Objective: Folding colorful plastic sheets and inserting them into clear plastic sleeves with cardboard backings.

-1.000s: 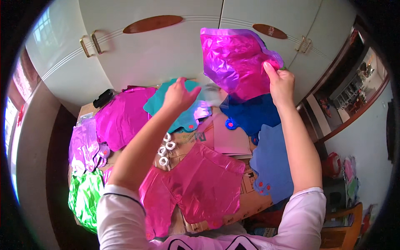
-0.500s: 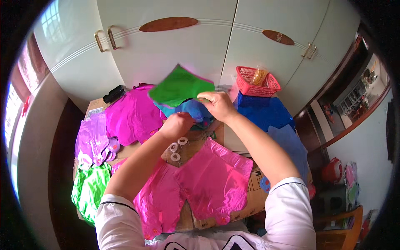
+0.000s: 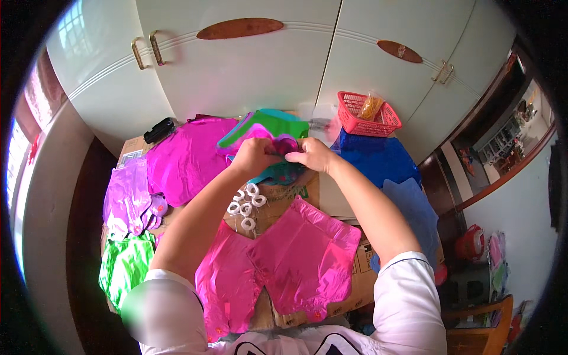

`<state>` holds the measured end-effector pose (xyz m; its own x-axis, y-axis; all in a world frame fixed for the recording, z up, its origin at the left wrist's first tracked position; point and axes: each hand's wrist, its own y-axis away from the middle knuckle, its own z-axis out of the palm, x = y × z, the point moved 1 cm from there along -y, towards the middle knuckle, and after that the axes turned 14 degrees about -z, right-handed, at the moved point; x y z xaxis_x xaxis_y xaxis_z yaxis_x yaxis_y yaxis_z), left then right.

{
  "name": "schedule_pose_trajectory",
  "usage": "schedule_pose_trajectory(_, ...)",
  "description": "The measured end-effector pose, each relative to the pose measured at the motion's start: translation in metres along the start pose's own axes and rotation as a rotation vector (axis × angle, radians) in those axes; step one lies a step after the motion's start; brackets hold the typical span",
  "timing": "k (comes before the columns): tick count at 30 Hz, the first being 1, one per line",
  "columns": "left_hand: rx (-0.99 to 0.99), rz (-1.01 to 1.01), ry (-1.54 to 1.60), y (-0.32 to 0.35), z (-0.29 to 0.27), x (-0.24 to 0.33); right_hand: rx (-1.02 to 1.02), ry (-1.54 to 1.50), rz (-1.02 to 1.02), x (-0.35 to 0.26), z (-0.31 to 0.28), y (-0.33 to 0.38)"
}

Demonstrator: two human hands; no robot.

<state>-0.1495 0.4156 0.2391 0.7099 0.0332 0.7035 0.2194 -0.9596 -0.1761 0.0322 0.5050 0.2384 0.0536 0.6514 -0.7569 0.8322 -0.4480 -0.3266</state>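
At the far middle of the table, my left hand (image 3: 259, 155) and my right hand (image 3: 313, 155) are close together with fingers pinched. Between them is a gathered thin sheet (image 3: 239, 139), green on one face and magenta along its folds. Its green part spreads behind the hands. Teal pieces (image 3: 278, 174) lie under and behind it. Closer to me, below the hands, are several small white ring-shaped rolls (image 3: 246, 209). Two shiny pink plastic pieces (image 3: 305, 254) lie side by side in front of me, partly beneath my left forearm.
To the left lie a magenta pile (image 3: 189, 160), lilac pieces (image 3: 127, 198) and shiny green ones (image 3: 125, 263). A black case (image 3: 160, 130) sits behind them. On the right, a pink basket (image 3: 370, 118) stands on dark blue pieces (image 3: 378, 160). White cabinet doors (image 3: 242, 71) rise behind the table.
The raised green sheet has come down and bunched up, with magenta folds now showing between the hands. My left hand has moved up, nearer the right. More white rolls are uncovered.
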Motion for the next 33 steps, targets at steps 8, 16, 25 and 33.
schedule_pose_trajectory(8, 0.369, 0.705, -0.545, 0.014, -0.009, 0.019, 0.139, 0.279, 0.067, 0.003, 0.001, -0.01)
schedule_pose_trajectory(16, -0.015, 0.089, -0.26, 0.028, 0.007, -0.034, 0.352, 0.104, 0.096, -0.042, -0.047, -0.065)
schedule_pose_trajectory(25, -0.07, -0.108, -0.344, 0.028, 0.002, -0.012, 0.745, -0.388, 0.255, -0.103, -0.23, -0.098)
schedule_pose_trajectory(33, 0.219, 0.566, -0.245, 0.028, -0.005, 0.044, 0.778, 0.939, 0.321, -0.186, -0.314, 0.077)
